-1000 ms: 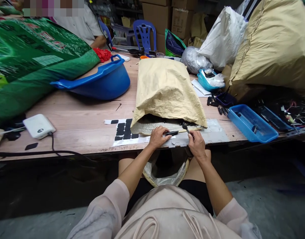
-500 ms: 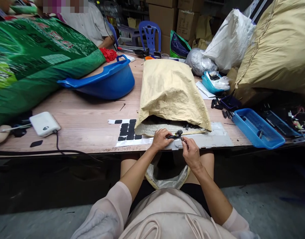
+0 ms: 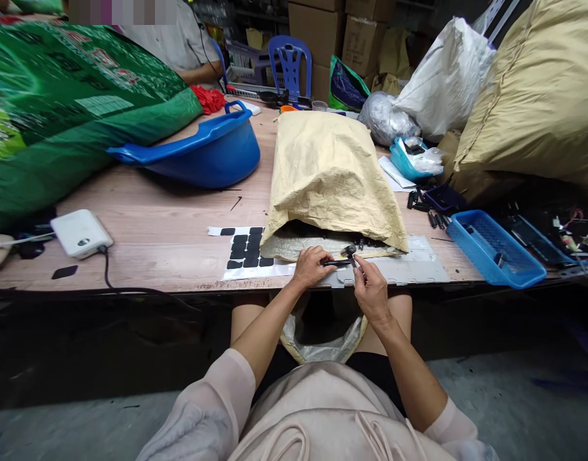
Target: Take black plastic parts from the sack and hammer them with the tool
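Your right hand (image 3: 372,291), pinching a round-headed black piece (image 3: 349,250), had moved from the beige sack (image 3: 332,166) to the black rod (image 3: 335,262) your left hand (image 3: 311,267) gripped just beside the sack's near edge, apparently pairing them.

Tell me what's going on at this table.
A person sits at the table, left hand holding a slim black piece near the front edge. The right hand grips a small dark-headed tool, its head close to the piece; whether they touch is unclear. Just beyond lies a beige sack, its mouth open towards the person, with dark pieces there. A blue basin is to the left and a blue basket to the right.
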The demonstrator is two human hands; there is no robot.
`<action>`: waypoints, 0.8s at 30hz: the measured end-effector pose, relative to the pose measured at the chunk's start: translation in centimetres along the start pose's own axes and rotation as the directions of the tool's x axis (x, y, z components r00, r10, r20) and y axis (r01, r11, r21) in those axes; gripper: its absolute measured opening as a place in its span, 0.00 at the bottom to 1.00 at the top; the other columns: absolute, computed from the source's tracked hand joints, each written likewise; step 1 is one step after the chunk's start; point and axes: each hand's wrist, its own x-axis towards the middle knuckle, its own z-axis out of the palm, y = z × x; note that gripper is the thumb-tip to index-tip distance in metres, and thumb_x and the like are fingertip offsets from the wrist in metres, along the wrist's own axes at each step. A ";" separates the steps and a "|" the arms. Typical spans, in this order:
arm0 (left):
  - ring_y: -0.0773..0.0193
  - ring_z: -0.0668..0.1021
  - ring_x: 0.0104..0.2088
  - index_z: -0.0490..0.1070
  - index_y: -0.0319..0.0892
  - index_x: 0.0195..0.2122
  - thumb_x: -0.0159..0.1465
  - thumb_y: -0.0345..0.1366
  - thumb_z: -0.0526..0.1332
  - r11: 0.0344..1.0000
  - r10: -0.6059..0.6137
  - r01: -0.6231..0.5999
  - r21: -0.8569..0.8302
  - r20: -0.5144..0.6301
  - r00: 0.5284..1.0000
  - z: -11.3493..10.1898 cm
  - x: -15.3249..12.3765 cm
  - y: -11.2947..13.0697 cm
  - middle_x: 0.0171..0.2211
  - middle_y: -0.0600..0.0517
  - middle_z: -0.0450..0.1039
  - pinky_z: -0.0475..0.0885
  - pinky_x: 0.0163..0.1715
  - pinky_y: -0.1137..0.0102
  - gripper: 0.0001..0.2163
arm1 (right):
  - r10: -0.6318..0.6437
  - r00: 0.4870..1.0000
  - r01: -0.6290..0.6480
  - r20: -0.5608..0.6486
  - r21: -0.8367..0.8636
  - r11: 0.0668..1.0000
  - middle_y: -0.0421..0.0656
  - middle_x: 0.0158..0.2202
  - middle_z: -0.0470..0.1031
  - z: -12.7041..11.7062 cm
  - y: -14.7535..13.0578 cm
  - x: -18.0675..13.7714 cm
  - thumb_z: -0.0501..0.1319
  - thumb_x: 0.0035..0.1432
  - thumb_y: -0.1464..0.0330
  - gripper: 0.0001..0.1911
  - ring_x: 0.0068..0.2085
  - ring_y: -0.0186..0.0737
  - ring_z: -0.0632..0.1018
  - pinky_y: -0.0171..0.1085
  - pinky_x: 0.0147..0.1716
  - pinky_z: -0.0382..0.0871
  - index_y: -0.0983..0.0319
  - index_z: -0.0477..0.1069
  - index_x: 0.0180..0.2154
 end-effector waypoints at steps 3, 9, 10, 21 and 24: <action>0.55 0.77 0.46 0.83 0.48 0.41 0.61 0.40 0.73 1.000 0.007 -0.007 -0.003 0.006 1.000 0.0 0.0 0.0 0.38 0.51 0.78 0.67 0.50 0.61 0.08 | -0.036 0.999 0.036 -0.007 -0.031 0.999 0.48 0.45 0.80 -0.4 -0.7 0.2 0.53 0.74 0.66 0.19 0.46 0.45 0.80 0.43 0.48 0.76 0.56 0.76 0.60; 0.55 0.77 0.46 0.82 0.48 0.41 0.61 0.39 0.74 1.000 -0.006 0.006 0.005 0.003 1.000 0.0 0.0 0.4 0.38 0.51 0.79 0.66 0.50 0.60 0.08 | -0.019 0.993 0.035 0.114 -0.140 0.990 0.45 0.35 0.74 0.1 -0.3 -1.2 0.52 0.74 0.67 0.21 0.36 0.42 0.76 0.38 0.39 0.73 0.56 0.78 0.58; 0.55 0.77 0.46 0.82 0.48 0.41 0.61 0.39 0.74 1.000 -0.008 0.008 0.006 0.005 1.000 -0.1 0.0 0.4 0.39 0.51 0.79 0.66 0.50 0.60 0.08 | -0.016 0.993 0.032 0.118 -0.142 0.989 0.45 0.35 0.74 0.2 -0.3 -1.2 0.52 0.74 0.67 0.21 0.36 0.42 0.76 0.38 0.39 0.73 0.57 0.78 0.58; 0.55 0.76 0.45 0.81 0.48 0.37 0.60 0.41 0.73 1.000 -0.009 0.009 -0.004 0.007 1.000 -0.4 -0.1 0.5 0.36 0.52 0.77 0.66 0.49 0.61 0.06 | -0.022 0.985 0.045 0.169 -0.132 0.990 0.45 0.37 0.75 1.2 -1.1 -0.8 0.52 0.73 0.67 0.21 0.38 0.43 0.77 0.38 0.39 0.74 0.53 0.77 0.60; 0.54 0.76 0.46 0.82 0.48 0.39 0.59 0.40 0.74 1.000 -0.013 0.013 -0.017 0.002 1.000 -0.2 -0.2 0.5 0.37 0.51 0.78 0.67 0.51 0.60 0.08 | -0.014 0.997 0.028 0.079 -0.176 0.984 0.46 0.40 0.77 0.2 0.0 -0.3 0.53 0.73 0.66 0.21 0.40 0.44 0.78 0.39 0.41 0.74 0.53 0.77 0.60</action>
